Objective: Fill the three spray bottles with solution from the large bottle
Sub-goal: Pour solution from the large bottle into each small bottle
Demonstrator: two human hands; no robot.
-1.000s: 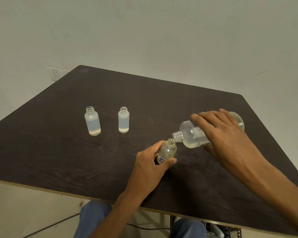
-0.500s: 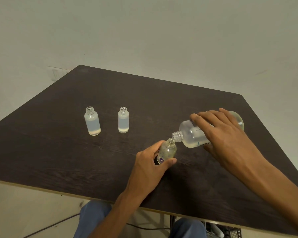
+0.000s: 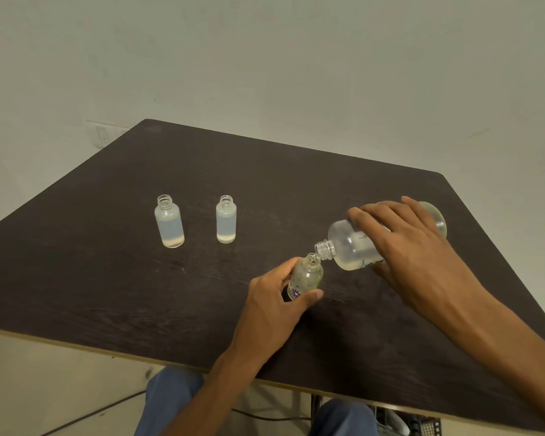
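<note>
Clear large bottle point(image 3: 351, 247) tipped in right hand point(image 3: 412, 247), left hand point(image 3: 274, 297) gripping small spray bottle point(image 3: 307, 275)

The right hand point(image 3: 412, 247) hides much of the large bottle point(image 3: 353, 247), its label print too small to read.

Large bottle point(image 3: 353, 245): tipped, centre-right of frame, mouth at small bottle's neck.
Small bottle point(image 3: 306, 276): purple-flowered, uncapped, centre frame.
Two spray bottles point(image 3: 169, 221) point(image 3: 226, 219): upright, uncapped, cloudy-filled, centre-left.
</note>
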